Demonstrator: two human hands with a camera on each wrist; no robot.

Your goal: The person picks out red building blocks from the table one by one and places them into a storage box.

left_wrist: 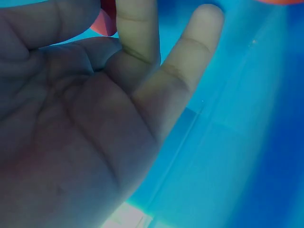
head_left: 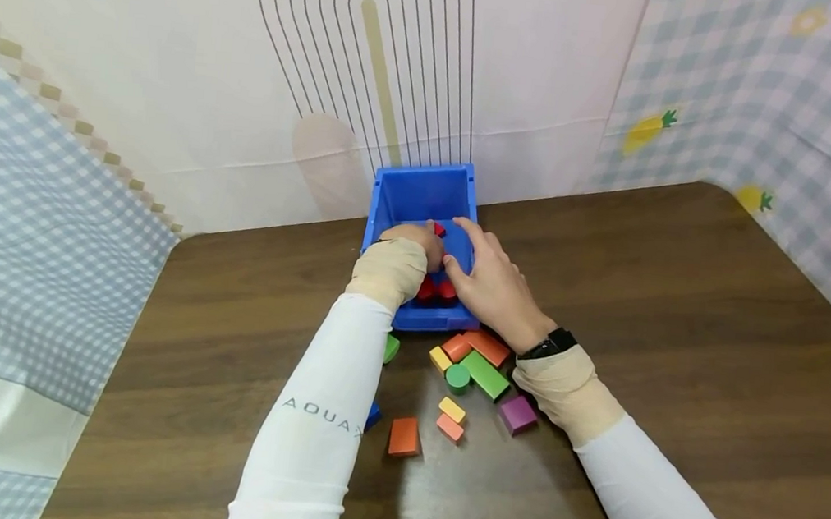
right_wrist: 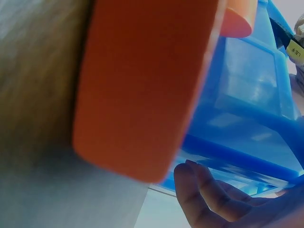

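A blue plastic bin [head_left: 410,318] stands against the backdrop with several red blocks [head_left: 447,289] inside. My left hand [head_left: 417,239] reaches down into it. Between thumb and fingers, that hand pinches a small red block [left_wrist: 108,19]; much of the block is hidden behind the fingers. The ring and little fingers [left_wrist: 183,66] stretch out over the bin's floor. My right hand [head_left: 496,287] is at the bin's right rim, its fingers spread and gently bent with nothing between them. Close below the right wrist lies an orange-red block [right_wrist: 142,90].
On the dark wooden table [head_left: 230,342], several blocks lie in front of the bin: a green rectangular block [head_left: 485,375], a green cylinder [head_left: 458,378], a purple block [head_left: 517,415], an orange block [head_left: 403,437] and yellow ones [head_left: 452,410]. A blue block [head_left: 373,416] is partly hidden by the left sleeve.
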